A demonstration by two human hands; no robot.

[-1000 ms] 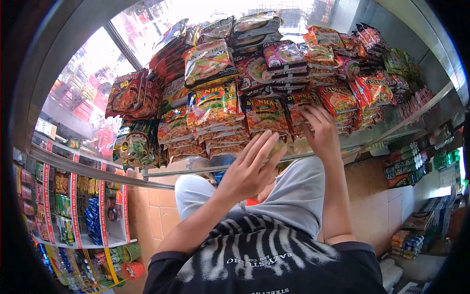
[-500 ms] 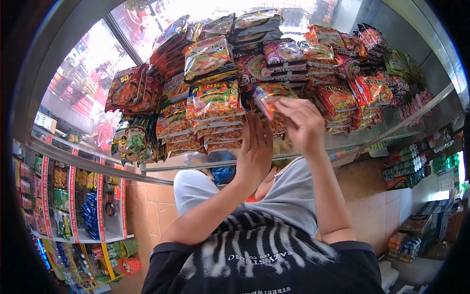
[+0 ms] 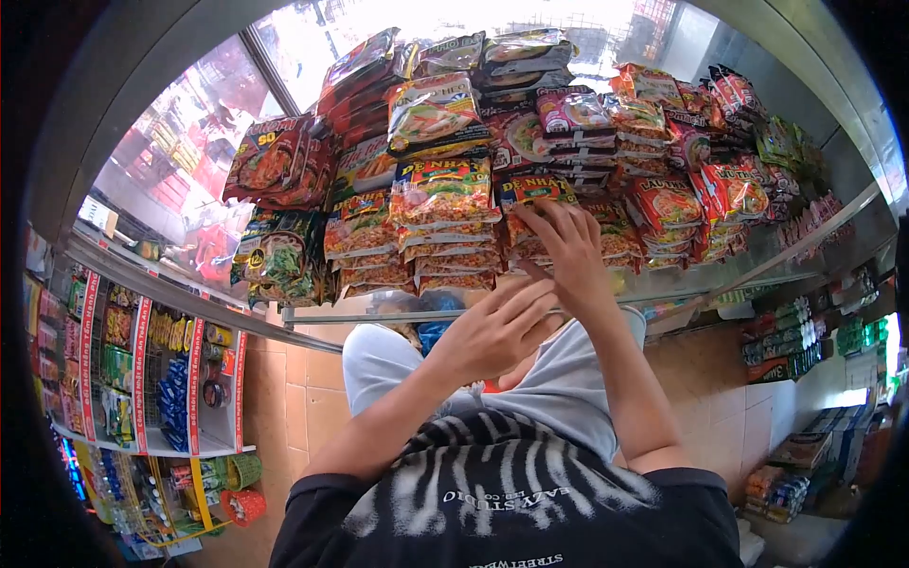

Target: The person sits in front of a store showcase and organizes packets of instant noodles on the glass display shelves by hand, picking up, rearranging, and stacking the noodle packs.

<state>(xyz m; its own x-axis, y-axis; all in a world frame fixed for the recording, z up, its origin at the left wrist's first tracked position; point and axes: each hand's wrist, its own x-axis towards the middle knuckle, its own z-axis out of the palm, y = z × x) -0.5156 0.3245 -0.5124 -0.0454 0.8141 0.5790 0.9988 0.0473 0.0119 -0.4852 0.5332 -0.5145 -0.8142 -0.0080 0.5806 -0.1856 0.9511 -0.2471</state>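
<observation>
My right hand [image 3: 571,251] lies with bent, spread fingers on the front of an instant noodle packet [image 3: 535,189], which rests flat on top of a stack. The packet is yellow and red on a dark ground, and my fingers cover part of it. Just below, my left hand [image 3: 502,329] hangs in front of the shelf, fingers outstretched, holding nothing. Its fingertips come close to my right wrist. A taller stack with a matching noodle packet [image 3: 440,189] on top stands directly to the left.
Dark red noodle packets [image 3: 275,161] and green ones [image 3: 279,256] sit at the left end. Red-orange packets [image 3: 663,204] are stacked on the right. A metal rail [image 3: 379,316] runs along the glass case's front. Lower left stands a snack rack [image 3: 194,388].
The tilted noodle packet in my right hand has come down flat onto the stack. My left hand has dropped back from the stack's front. The view has shifted slightly.
</observation>
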